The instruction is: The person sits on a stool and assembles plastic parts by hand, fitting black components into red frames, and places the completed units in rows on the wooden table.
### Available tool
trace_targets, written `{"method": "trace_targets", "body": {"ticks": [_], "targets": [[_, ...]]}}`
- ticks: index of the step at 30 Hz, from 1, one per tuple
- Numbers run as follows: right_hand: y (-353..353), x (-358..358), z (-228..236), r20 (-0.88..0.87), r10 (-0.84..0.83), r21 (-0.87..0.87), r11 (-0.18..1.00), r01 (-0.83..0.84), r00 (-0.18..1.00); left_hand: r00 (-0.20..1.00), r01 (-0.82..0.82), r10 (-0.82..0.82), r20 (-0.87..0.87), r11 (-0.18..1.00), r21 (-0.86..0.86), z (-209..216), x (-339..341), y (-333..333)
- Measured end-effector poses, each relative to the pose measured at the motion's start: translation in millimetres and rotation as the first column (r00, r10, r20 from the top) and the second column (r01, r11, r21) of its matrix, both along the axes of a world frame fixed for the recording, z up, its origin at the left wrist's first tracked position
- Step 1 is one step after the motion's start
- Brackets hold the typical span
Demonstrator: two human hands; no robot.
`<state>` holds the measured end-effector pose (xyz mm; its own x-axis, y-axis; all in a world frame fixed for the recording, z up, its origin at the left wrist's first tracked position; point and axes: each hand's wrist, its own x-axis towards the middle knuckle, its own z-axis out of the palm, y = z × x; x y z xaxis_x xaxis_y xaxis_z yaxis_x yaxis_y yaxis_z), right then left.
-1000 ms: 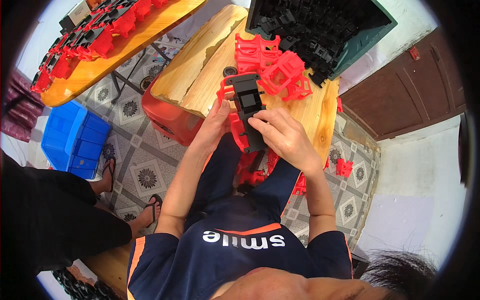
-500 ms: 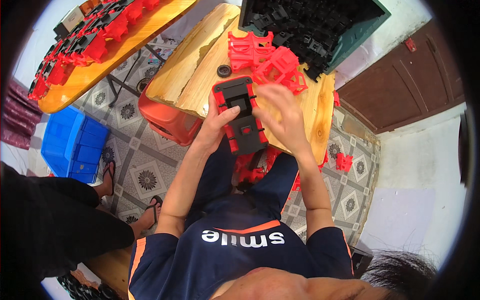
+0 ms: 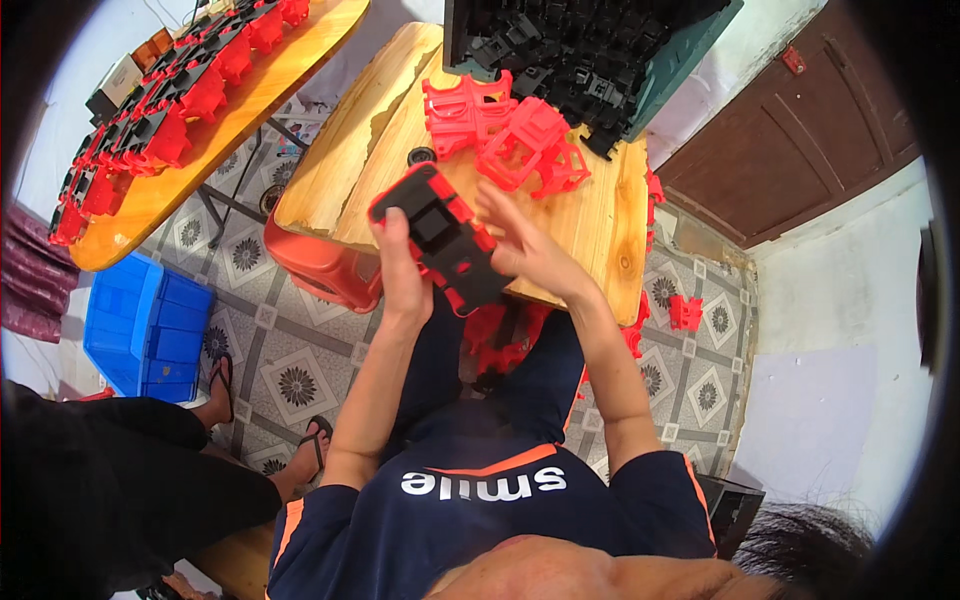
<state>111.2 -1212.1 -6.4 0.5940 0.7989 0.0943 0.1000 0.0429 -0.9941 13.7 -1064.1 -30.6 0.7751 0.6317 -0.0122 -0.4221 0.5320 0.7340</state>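
My left hand (image 3: 404,275) grips a red and black plastic toy car body (image 3: 462,262), its thumb lying on the black face. The piece is tilted, its far end leaning left, over the near edge of the wooden table (image 3: 370,165). Beside its right side is my right hand (image 3: 535,250), fingers stretched out and apart; whether the palm touches the piece is hard to tell. Just beyond lie several red plastic frames (image 3: 525,145) and a small black wheel (image 3: 421,156).
A dark green crate (image 3: 690,75) of black plastic parts stands at the far right. Red and black assemblies (image 3: 170,120) line a second table at left. Below are a red stool (image 3: 320,265), a blue bin (image 3: 145,325), red pieces (image 3: 685,313) on the floor, and another person's legs (image 3: 130,460).
The toy car body has turned, its far end swinging left. My right hand has come lower and nearer to its right side. The whole view has shifted slightly.
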Motion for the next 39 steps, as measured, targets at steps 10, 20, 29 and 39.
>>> {"method": "trace_targets", "body": {"ticks": [10, 20, 29, 39], "targets": [[-22.9, -25.6, -12.8, 0.106, 0.08, -0.056, 0.996, -0.074, 0.991, 0.999, -0.042, 0.047, -0.007, 0.943, 0.331, -13.4, -10.8, 2.5], [-108.8, 96.0, -90.8, 0.902, 0.323, -0.424, 0.787, 0.448, 0.287, 0.962, -0.266, 0.265, 0.059, 0.964, 0.001, -56.3, 90.4, 164.6], [-104.9, 95.4, -64.9, 0.815, 0.351, -0.539, 0.751, 0.381, 0.461, 0.972, -0.223, 0.23, -0.056, 0.969, 0.11, -90.1, 80.5, 148.5], [-100.6, 106.6, -61.5, 0.758, 0.352, -0.593, 0.724, 0.354, 0.55, 0.929, -0.257, 0.31, -0.203, 0.933, 0.253, -118.7, 77.0, 145.9]]}}
